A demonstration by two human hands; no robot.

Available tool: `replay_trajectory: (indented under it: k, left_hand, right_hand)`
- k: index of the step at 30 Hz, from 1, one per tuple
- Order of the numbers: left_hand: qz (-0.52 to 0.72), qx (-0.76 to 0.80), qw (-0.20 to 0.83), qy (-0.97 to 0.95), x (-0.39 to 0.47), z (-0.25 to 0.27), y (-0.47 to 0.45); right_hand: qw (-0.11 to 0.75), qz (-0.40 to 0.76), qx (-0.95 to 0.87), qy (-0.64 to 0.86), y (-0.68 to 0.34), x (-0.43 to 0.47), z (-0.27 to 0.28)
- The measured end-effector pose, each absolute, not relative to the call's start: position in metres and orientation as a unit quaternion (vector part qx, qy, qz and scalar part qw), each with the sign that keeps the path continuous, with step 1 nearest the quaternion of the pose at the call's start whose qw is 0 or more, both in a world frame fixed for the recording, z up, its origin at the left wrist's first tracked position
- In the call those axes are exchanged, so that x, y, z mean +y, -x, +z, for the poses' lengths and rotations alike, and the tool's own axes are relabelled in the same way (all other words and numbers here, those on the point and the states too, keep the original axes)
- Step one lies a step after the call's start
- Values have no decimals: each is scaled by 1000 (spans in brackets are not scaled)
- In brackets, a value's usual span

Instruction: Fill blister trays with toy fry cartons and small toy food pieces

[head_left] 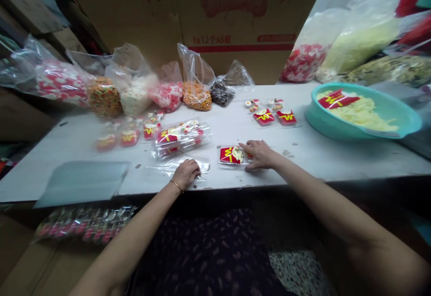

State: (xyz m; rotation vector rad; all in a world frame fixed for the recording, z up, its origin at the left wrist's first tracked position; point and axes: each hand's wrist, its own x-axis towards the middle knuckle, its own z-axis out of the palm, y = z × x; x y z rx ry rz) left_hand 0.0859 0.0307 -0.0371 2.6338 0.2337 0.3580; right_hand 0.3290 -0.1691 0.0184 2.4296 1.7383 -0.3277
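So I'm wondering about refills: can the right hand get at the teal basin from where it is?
Probably yes: the right hand rests on a small packet, and the bare table lies between it and the teal basin.

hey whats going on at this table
A person sits at a white table sorting small toy pieces into clear packets. The right hand presses flat on a red fries-box piece near the table's front edge. The left hand is curled on an empty clear bag. A pile of filled packets lies just behind the hands. Bags of loose pieces line the back, and a teal basin of pale yellow strips sits at right.
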Motion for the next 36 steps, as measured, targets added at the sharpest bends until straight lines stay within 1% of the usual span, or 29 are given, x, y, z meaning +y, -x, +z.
replay_trajectory:
  k: [5, 7, 12, 15, 19, 22, 25, 27, 29, 36]
  left_hand:
    - [227, 132, 286, -922, 19, -39, -92]
    - [244, 135, 310, -909, 13, -37, -95]
    - [272, 135, 372, -877, 4, -33, -97]
    - [283, 143, 389, -865, 1, -35, -96]
    - [283, 152, 369, -872, -2, -41, -97]
    - [263, 224, 345, -873, 2, -41, -99]
    - [200, 333, 287, -875, 12, -36, -103]
    - [139, 370, 256, -882, 18, -32, -106]
    - [106, 390, 246, -881, 20, -30, -110]
    - [145, 437, 242, -854, 17, -36, -114]
  right_hand:
    - [33, -17, 580, -813, -303, -179, 18]
    - [20, 3, 588, -808, -296, -180, 15]
    - [29, 18, 598, -801, -289, -177, 5]
    - [32, 14, 601, -798, -283, -174, 3]
    - [19, -4, 620, -784, -269, -168, 3]
    - [22, -5, 623, -782, -264, -167, 0]
    - [26, 4, 632, -774, -266, -167, -3]
    - [28, 7, 640, -768, -267, -166, -3]
    - [32, 3, 647, -762, -266, -164, -1]
    - [45, -10, 670, -741, -249, -168, 5]
